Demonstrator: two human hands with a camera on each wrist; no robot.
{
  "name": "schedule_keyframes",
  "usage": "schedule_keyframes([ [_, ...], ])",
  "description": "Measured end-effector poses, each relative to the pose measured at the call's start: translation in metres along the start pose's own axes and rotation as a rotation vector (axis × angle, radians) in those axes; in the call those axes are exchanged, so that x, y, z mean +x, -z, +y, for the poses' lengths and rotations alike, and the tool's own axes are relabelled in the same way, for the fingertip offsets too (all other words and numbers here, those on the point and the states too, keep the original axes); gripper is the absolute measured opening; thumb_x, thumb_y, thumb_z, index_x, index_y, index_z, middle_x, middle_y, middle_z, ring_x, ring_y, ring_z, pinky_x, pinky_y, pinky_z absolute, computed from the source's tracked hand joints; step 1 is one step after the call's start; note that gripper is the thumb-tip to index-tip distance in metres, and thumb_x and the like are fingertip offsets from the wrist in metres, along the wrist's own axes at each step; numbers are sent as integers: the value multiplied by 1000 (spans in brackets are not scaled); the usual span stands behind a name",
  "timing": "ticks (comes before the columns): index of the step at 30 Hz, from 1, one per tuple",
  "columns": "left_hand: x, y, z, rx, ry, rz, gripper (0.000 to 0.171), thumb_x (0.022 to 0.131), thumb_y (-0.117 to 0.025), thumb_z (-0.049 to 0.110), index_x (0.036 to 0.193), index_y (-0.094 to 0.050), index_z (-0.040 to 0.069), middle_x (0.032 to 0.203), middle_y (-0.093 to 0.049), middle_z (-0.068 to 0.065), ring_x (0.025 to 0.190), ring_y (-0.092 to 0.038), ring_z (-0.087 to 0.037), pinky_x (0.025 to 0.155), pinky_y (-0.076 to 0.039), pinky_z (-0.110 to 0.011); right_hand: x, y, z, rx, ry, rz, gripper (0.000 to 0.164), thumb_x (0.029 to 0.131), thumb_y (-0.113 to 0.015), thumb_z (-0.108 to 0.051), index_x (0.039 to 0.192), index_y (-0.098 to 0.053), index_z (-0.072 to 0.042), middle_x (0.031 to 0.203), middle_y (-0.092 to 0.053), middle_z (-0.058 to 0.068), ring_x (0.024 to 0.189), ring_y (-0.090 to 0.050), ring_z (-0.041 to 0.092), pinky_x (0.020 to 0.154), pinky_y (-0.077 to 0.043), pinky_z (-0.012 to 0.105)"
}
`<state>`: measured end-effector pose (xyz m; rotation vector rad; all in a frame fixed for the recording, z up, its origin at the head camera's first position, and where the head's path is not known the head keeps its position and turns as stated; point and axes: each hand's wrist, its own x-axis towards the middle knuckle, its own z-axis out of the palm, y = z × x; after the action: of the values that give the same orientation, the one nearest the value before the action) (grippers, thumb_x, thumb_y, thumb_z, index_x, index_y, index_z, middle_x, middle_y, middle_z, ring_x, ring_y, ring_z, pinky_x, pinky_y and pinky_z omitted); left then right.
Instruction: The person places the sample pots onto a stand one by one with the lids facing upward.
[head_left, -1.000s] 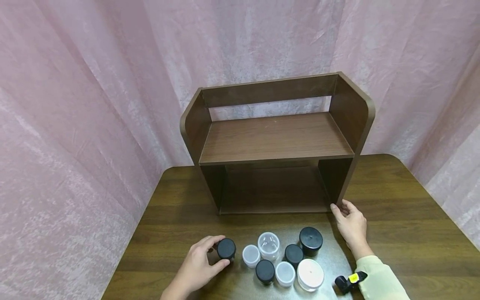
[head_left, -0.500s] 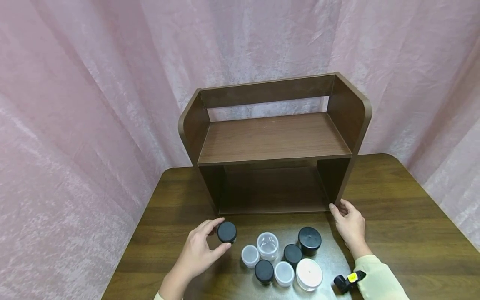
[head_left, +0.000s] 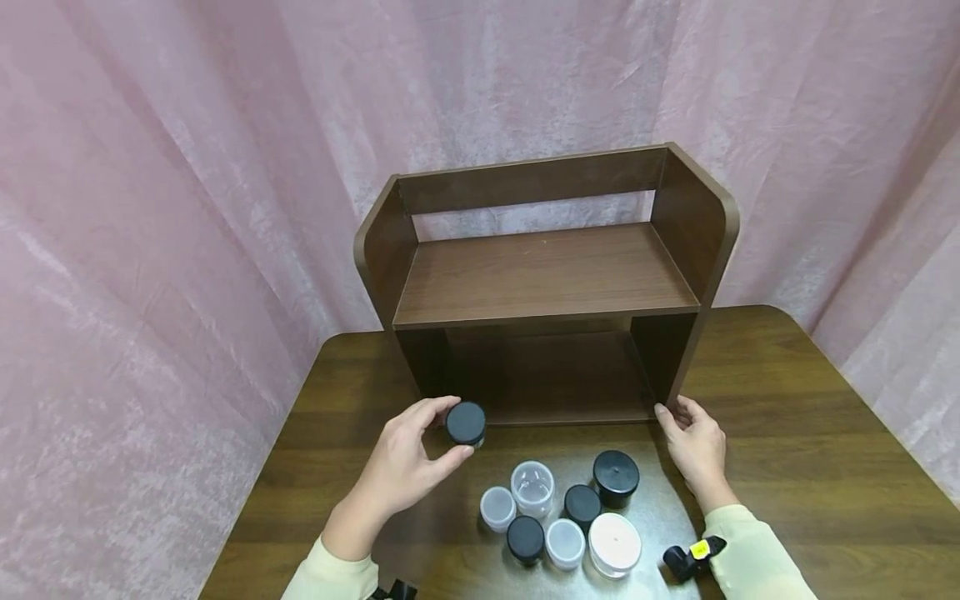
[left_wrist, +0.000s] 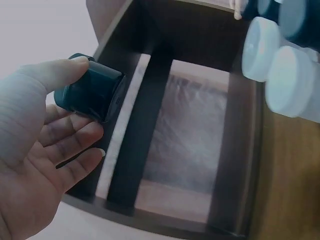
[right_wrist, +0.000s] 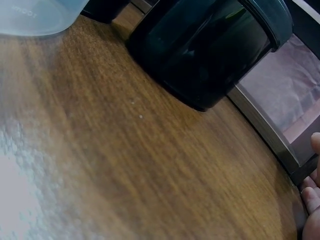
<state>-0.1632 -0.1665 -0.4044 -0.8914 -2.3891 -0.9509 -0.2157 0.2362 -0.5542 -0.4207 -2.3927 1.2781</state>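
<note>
My left hand (head_left: 401, 457) pinches a small black-lidded jar (head_left: 466, 423) between thumb and fingers, raised above the table before the lower opening of a brown wooden shelf (head_left: 551, 267). In the left wrist view the dark jar (left_wrist: 97, 92) is tilted, with the thumb on one side of it and the other fingers loosely bent below. My right hand (head_left: 699, 450) grips the shelf's lower right front corner, thumb at the front and fingers round the outer side. Only its fingertips (right_wrist: 311, 200) show at the right wrist view's edge.
Several jars stand close together in front of the shelf: a large black one (head_left: 616, 477), a large white-lidded one (head_left: 614, 543), a clear one (head_left: 532, 487), and smaller black and white-lidded ones. A pink curtain (head_left: 225, 208) hangs behind the wooden table (head_left: 780, 400).
My left hand has lifted the small black jar and carried it forward, toward the shelf's lower opening. The right hand keeps its grip on the shelf corner.
</note>
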Motion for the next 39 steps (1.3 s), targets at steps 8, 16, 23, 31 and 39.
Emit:
schedule_keyframes([
  [8, 36, 8, 15, 17, -86, -28, 57, 74, -84, 21, 123, -61, 7, 103, -65, 4, 90, -60, -8, 79, -52, -30, 0, -1, 1, -6, -1, 8, 48, 93, -63, -36, 124, -61, 1, 113, -66, 21, 99, -65, 33, 80, -48, 33],
  [16, 78, 11, 24, -18, -167, -29, 54, 74, -84, 24, 120, -63, 5, 100, -67, 0, 88, -62, -12, 79, -53, -35, -1, -1, 1, -3, -1, 7, 48, 93, -62, -35, 124, -60, 2, 113, -65, 22, 101, -65, 34, 84, -49, 42],
  [23, 128, 9, 42, -68, -198, -53, 51, 76, -83, 25, 119, -64, 6, 98, -67, 0, 85, -62, -13, 77, -53, -28, -4, 0, 4, 4, -4, -4, 49, 93, -62, -35, 126, -59, 2, 115, -65, 22, 103, -64, 35, 86, -49, 47],
  [31, 190, -9, 68, -169, -166, -111, 48, 80, -80, 23, 121, -63, 5, 99, -67, -1, 86, -62, -11, 76, -51, -23, -4, 3, 3, 0, 6, -15, 51, 94, -61, -38, 127, -58, 1, 116, -64, 23, 104, -63, 36, 87, -49, 49],
  [39, 238, -46, 78, -199, -15, -214, 53, 84, -75, 27, 130, -57, 7, 98, -66, -1, 84, -62, -7, 76, -51, -21, -2, 2, -1, 8, 19, -21, 52, 94, -61, -38, 126, -58, 3, 115, -64, 24, 103, -62, 37, 86, -48, 50],
])
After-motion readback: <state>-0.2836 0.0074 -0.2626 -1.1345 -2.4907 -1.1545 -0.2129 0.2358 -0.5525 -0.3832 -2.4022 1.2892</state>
